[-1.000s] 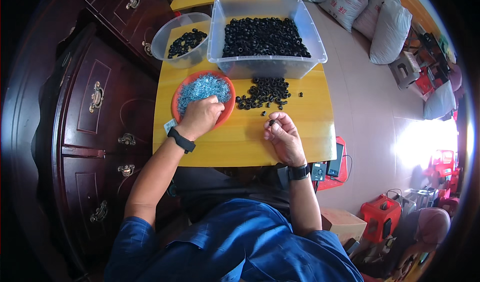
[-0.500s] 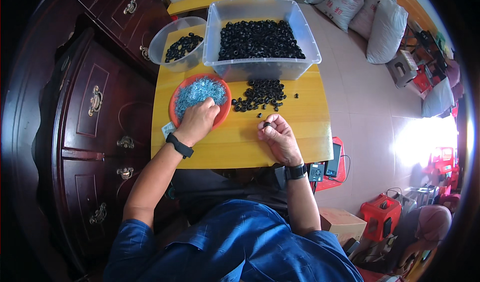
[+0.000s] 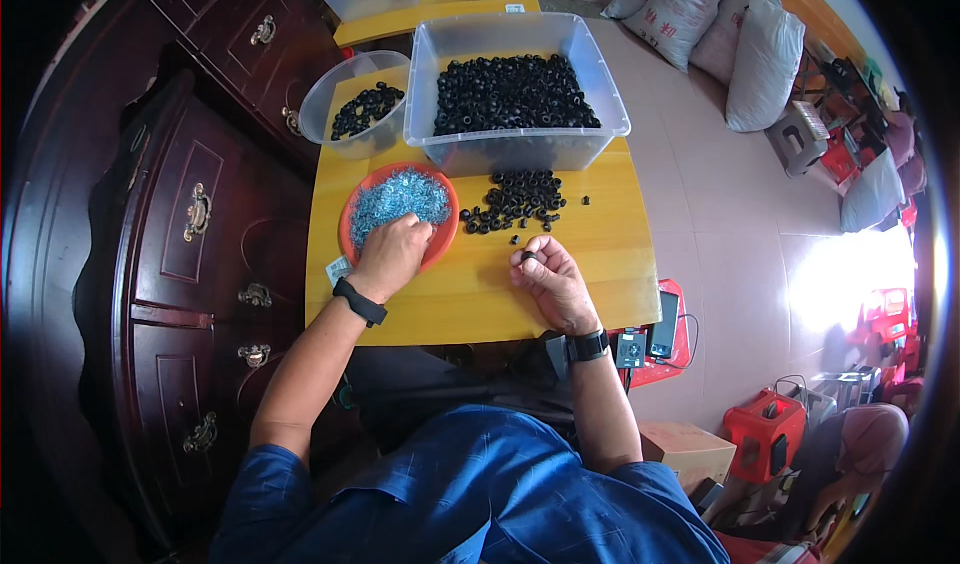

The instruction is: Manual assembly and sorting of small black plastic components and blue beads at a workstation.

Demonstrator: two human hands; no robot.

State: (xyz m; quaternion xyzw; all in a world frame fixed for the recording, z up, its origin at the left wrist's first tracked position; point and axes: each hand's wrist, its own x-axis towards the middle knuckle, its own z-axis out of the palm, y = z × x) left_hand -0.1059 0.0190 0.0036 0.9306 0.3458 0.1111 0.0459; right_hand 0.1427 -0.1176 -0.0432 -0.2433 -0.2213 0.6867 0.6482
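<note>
My left hand [image 3: 393, 256] reaches over the near right rim of an orange-red bowl [image 3: 449, 229] filled with small bluish, shiny pieces [image 3: 400, 199]. Its fingers are bent together, and whatever they pinch is hidden. Between thumb and fingers of my right hand [image 3: 555, 284] is a small black ring-shaped part [image 3: 528, 256], held just above the yellow table [image 3: 450, 309]. Beyond that hand, a loose pile of similar black parts [image 3: 525, 196] lies on the wood, with a few single ones apart from it.
A large clear bin [image 3: 520, 144] full of black parts stands at the table's far side, beside a round clear tub [image 3: 315, 114] holding fewer. Dark wooden cabinets [image 3: 165, 264] line the left. At right, a phone [image 3: 663, 326] lies on a red stool [image 3: 683, 339]; white sacks [image 3: 760, 69] stand beyond.
The view has shifted slightly, so the table and containers sit a little lower. Both hands keep nearly the same pose, the left fingers having drawn slightly toward the bowl's near rim.
</note>
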